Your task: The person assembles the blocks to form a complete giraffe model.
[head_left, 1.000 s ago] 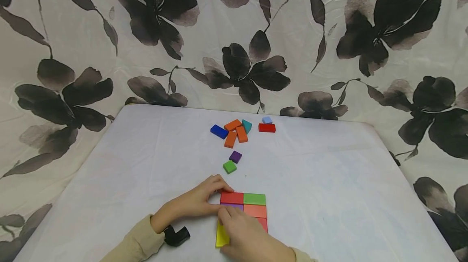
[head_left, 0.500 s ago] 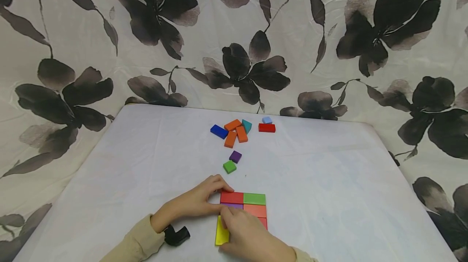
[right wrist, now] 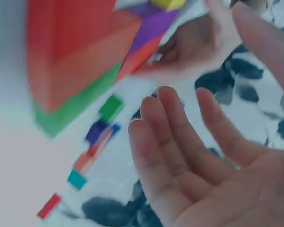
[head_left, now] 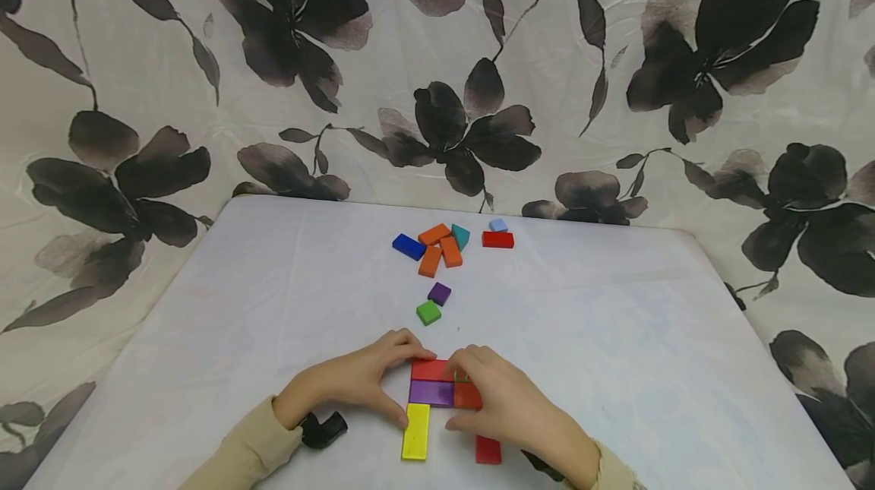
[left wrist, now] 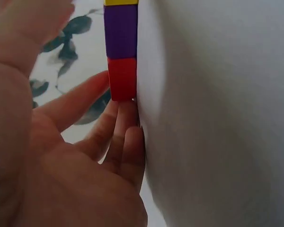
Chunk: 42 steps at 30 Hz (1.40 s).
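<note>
On the white table lies a flat layout of blocks. A red block [head_left: 430, 370] tops its left column, with a purple block [head_left: 431, 393] below it and a yellow block [head_left: 415, 433] set lengthwise under that. My left hand [head_left: 358, 377] rests along the left side, fingertips at the red block's far edge and thumb beside the yellow block. In the left wrist view its index finger touches the red block [left wrist: 122, 79]. My right hand [head_left: 509, 399] hovers over the right column with loose, parted fingers holding nothing. It hides part of a green block [right wrist: 80, 104] and other reddish blocks.
Beyond the layout lie a loose green block [head_left: 428, 313] and a purple block [head_left: 440, 293]. Farther back are several orange blocks [head_left: 451, 251], a blue block [head_left: 409, 247], a teal triangle [head_left: 460, 236] and a red block [head_left: 497, 240] near a light blue one [head_left: 498, 225].
The yellow block has slid slightly away from me, up to the purple one. My right hand has let go of it and moved up and right. My left thumb has dropped beside the yellow block.
</note>
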Available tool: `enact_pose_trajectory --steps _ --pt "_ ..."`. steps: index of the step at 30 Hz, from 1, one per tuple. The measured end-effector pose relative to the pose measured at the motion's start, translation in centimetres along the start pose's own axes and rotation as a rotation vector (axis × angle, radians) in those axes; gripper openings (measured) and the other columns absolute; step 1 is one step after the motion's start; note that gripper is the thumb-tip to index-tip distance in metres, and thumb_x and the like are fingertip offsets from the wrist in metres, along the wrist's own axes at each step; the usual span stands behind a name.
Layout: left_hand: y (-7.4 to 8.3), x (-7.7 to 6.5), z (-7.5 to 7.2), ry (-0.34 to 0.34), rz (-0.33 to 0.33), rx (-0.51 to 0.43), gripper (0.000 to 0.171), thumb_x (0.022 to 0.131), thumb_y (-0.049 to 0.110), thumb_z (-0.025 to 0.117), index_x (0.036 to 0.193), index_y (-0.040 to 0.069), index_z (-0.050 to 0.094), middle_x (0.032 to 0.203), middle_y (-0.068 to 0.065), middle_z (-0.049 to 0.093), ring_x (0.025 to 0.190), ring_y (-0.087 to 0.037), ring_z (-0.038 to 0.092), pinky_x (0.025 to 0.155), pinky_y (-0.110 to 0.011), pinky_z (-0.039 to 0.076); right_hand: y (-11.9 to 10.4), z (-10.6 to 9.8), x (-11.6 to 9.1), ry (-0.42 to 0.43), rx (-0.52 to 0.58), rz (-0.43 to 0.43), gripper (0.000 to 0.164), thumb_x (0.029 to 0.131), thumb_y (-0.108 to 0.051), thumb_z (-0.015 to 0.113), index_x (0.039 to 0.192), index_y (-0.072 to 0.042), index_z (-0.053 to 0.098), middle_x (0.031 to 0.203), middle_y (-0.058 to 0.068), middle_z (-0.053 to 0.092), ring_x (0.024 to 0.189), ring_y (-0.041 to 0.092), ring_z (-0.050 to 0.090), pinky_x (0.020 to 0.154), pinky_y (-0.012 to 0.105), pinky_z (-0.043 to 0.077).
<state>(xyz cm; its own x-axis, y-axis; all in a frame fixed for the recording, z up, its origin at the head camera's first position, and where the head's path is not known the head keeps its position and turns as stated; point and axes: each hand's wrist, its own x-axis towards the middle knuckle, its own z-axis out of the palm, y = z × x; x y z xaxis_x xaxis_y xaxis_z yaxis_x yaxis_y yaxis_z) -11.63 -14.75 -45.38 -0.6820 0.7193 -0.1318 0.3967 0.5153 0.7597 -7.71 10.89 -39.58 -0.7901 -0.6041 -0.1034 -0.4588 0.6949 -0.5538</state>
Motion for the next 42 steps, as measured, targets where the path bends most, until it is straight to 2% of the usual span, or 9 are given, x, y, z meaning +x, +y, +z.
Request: enact_pose_trajectory --steps 3,9,14,20,26,42 --pt "0.0 -0.1 0.0 -0.013 -0.004 0.027 0.085 0.070 0.052 0.086 0.143 0.031 0.048 0.129 0.013 0.041 0.122 -0.011 0.036 0.105 -0.039 0.040 1.1 -0.9 -0.2 -0.021 -0.002 0.027 0.061 0.074 -0.032 0.089 0.125 -0.017 0.059 0.118 -0.002 0.058 0.109 0.017 0.054 0.087 0.036 0.054" --pt "0.0 -0.1 0.0 -0.016 0.002 0.032 0.088 0.069 0.053 0.086 0.144 0.029 0.046 0.131 0.012 0.040 0.124 -0.012 0.036 0.105 -0.039 0.040 3.2 -1.7 -1.0 -0.127 -0.053 0.043 0.093 0.068 -0.040 0.091 0.146 -0.016 0.045 0.144 0.006 0.044 0.131 0.027 0.042 0.098 0.052 0.047" --pt "-0.1 -0.1 -0.1 -0.013 -0.006 -0.004 0.082 0.073 0.049 0.085 0.143 0.027 0.048 0.132 0.012 0.040 0.128 -0.013 0.036 0.109 -0.042 0.037 4.2 -1.5 -1.5 -0.193 -0.060 0.058 0.105 0.064 -0.039 0.094 0.151 -0.015 0.039 0.149 0.009 0.039 0.134 0.029 0.039 0.101 0.052 0.044" --pt "-0.1 0.0 -0.1 -0.015 0.005 -0.025 0.074 0.078 0.044 0.083 0.141 0.028 0.049 0.129 0.012 0.041 0.126 -0.014 0.037 0.109 -0.041 0.036 4.6 -1.1 -1.5 -0.263 -0.075 0.107 0.118 0.057 -0.048 0.095 0.154 -0.017 0.034 0.151 0.009 0.036 0.134 0.029 0.036 0.102 0.054 0.043" --pt "-0.1 0.1 -0.1 -0.019 -0.006 -0.029 0.071 0.079 0.042 0.082 0.141 0.028 0.049 0.130 0.011 0.040 0.126 -0.014 0.037 0.109 -0.041 0.036 4.6 -0.7 -1.6 -0.306 -0.115 0.135 0.121 0.057 -0.054 0.093 0.155 -0.019 0.031 0.153 0.009 0.033 0.136 0.029 0.033 0.103 0.052 0.042" --pt "0.0 0.1 0.0 -0.011 -0.022 -0.006 0.073 0.078 0.044 0.082 0.141 0.027 0.049 0.130 0.011 0.040 0.126 -0.014 0.037 0.109 -0.042 0.036 4.3 -0.4 -1.6 -0.267 -0.170 0.080 0.117 0.061 -0.052 0.092 0.155 -0.012 0.033 0.150 0.011 0.035 0.132 0.029 0.035 0.103 0.050 0.043"
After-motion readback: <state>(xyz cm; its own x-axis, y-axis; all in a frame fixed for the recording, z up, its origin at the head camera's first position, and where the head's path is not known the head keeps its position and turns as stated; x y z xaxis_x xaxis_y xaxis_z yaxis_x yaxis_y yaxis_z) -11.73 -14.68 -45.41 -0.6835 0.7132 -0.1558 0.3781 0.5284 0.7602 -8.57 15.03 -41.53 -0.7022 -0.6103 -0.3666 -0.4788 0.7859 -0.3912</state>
